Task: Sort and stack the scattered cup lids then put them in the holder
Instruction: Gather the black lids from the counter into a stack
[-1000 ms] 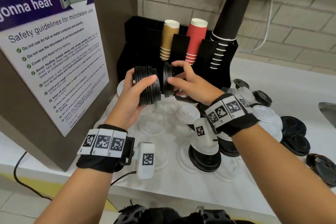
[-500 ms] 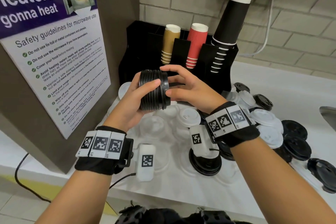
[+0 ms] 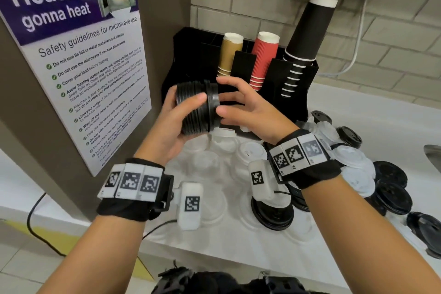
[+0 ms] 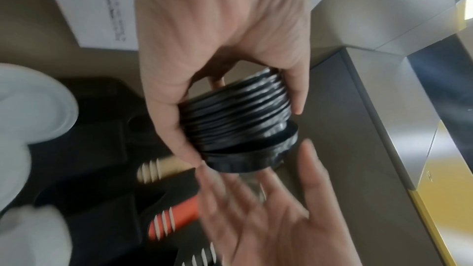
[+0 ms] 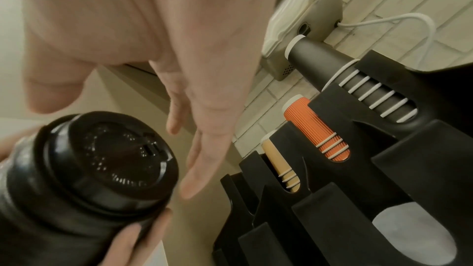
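Observation:
My left hand (image 3: pixel 177 116) grips a stack of black cup lids (image 3: pixel 198 108) on its side, thumb across the ribbed rims; the stack of black cup lids (image 4: pixel 238 120) fills the left wrist view. My right hand (image 3: pixel 235 107) is spread, fingers straight, just right of the stack's end lid (image 5: pixel 110 161), close to it or lightly touching. Behind stands the black holder (image 3: pixel 296 93) with tan, red and black paper cups. Loose white lids (image 3: pixel 250 154), clear lids and black lids (image 3: pixel 389 196) lie scattered on the white counter (image 3: pixel 238 241).
A brown cabinet side with a microwave safety poster (image 3: pixel 78 71) stands close on the left. A short black lid stack (image 3: pixel 272 216) sits under my right wrist. A brick wall and a white cable (image 3: pixel 358 45) are behind; the counter's front edge is near me.
The right hand pushed its black lid onto the end of the left hand's stack and then let go, its fingers now straightened. The stack stayed in the left hand.

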The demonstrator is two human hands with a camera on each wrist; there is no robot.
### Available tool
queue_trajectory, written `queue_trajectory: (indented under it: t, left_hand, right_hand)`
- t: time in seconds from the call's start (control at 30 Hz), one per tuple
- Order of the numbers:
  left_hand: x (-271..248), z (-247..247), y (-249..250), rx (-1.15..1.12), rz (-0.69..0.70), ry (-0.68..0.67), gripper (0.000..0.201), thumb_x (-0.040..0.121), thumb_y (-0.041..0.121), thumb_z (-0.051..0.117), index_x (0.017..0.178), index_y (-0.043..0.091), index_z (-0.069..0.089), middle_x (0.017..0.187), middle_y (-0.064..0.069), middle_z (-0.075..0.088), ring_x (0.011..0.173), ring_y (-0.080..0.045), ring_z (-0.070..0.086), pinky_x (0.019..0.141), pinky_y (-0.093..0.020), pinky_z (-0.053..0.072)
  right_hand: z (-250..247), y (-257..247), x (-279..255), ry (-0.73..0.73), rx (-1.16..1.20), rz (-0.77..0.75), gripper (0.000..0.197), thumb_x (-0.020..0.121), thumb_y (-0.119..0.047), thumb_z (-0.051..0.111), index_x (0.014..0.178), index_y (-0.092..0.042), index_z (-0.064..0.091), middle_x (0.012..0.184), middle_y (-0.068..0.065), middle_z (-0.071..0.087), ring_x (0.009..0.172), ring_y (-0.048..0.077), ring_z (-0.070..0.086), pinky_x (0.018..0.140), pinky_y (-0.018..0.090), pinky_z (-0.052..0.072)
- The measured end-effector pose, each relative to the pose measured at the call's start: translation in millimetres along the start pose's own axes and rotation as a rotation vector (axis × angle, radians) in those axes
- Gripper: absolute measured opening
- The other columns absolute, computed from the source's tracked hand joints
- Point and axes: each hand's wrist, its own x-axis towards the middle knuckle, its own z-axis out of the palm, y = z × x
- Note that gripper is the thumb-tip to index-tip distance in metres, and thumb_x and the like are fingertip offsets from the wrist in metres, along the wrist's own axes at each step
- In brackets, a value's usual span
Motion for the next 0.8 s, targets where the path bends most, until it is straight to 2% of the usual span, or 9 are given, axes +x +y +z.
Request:
queue_trajectory:
  t: [0.13,0.2,0.3,0.47,0.53,0.6,0.63,0.7,0.8]
  left_hand:
    - [9.3,-13.8,25.4,0.059,0.066,0.051,0.066,0.062,0.039,0.077,0.122,0.026,0.05,0.131,-0.011,0.058,0.115,-0.029,0.062,0.074,-0.046,0.058]
    - [10.8,-16.2,29.6,0.099,0.053,0.042,0.066,0.065,0.037,0.077,0.123,0.024,0.049,0.13,-0.011,0.058,0.115,-0.029,0.061,0.078,-0.047,0.057]
    - [9.5,-17.6,27.4,0.1,0.028,0.072,0.057,0.07,0.037,0.072,0.121,0.028,0.05,0.128,-0.008,0.06,0.114,-0.029,0.062,0.073,-0.043,0.057]
    - [7.8,-20.5,25.6,0.067,0.077,0.128,0.072,0.07,0.032,0.075,0.133,0.023,0.043,0.13,-0.008,0.058,0.111,-0.027,0.066,0.079,-0.048,0.058]
    - [8.9,-21.8,31.9,0.027,0.144,0.183,0.069,0.074,0.026,0.074,0.134,0.019,0.04,0.121,-0.006,0.06,0.098,-0.02,0.07,0.07,-0.042,0.059]
    - [10.8,-23.6,42.9,0.01,0.215,0.226,0.065,0.074,0.024,0.073,0.13,0.019,0.041,0.115,-0.002,0.06,0.092,-0.015,0.069,0.066,-0.039,0.057]
    - [11.4,-23.9,49.3,0.019,0.242,0.234,0.061,0.073,0.024,0.073,0.125,0.021,0.042,0.114,-0.001,0.059,0.093,-0.015,0.068,0.067,-0.04,0.057]
    - [11.8,-21.7,60.8,0.055,0.278,0.218,0.056,0.072,0.026,0.074,0.119,0.025,0.043,0.115,0.001,0.06,0.096,-0.015,0.067,0.069,-0.041,0.057]
    - [11.5,-15.0,71.5,0.097,0.309,0.182,0.061,0.073,0.026,0.074,0.124,0.023,0.042,0.115,0.003,0.061,0.099,-0.016,0.068,0.072,-0.043,0.058]
  right_hand:
    - [14.5,0.9,6.9,-0.013,-0.076,0.045,0.053,0.092,-0.026,0.061,0.14,-0.024,0.039,0.13,0.005,0.053,0.113,0.016,0.06,0.097,0.039,0.051]
    - [26.5,-1.2,11.4,-0.041,-0.059,0.0,0.056,0.093,-0.023,0.06,0.141,-0.028,0.032,0.129,0.006,0.051,0.111,0.015,0.061,0.095,0.035,0.053]
    - [37.3,-6.8,20.2,-0.015,-0.016,-0.086,0.056,0.094,-0.019,0.059,0.141,-0.029,0.029,0.124,0.005,0.05,0.101,0.013,0.064,0.087,0.029,0.056]
    - [39.0,-7.1,29.7,-0.029,-0.131,-0.164,0.058,0.092,-0.023,0.063,0.139,-0.027,0.03,0.124,0.009,0.05,0.103,0.015,0.064,0.086,0.028,0.056]
    - [41.4,-6.4,32.2,0.002,-0.044,-0.115,0.043,0.095,-0.021,0.058,0.13,-0.028,0.035,0.12,0.008,0.053,0.1,0.012,0.063,0.082,0.025,0.056]
    - [46.5,-2.7,33.3,0.053,-0.096,-0.038,0.022,0.098,-0.014,0.049,0.119,-0.02,0.047,0.114,0.009,0.057,0.094,0.011,0.06,0.077,0.021,0.052]
    - [50.5,0.1,32.1,0.021,-0.255,-0.024,0.019,0.098,-0.011,0.049,0.116,-0.014,0.053,0.113,0.011,0.059,0.094,0.012,0.057,0.078,0.02,0.049]
    - [65.4,10.0,25.6,-0.267,-0.617,-0.04,0.026,0.094,-0.012,0.057,0.119,-0.006,0.059,0.119,0.011,0.061,0.098,0.011,0.054,0.086,0.017,0.043]
    - [101.4,20.0,11.1,-0.747,-0.867,-0.015,0.061,0.081,-0.027,0.076,0.135,-0.015,0.05,0.14,0.004,0.048,0.125,0.019,0.044,0.109,0.028,0.032]
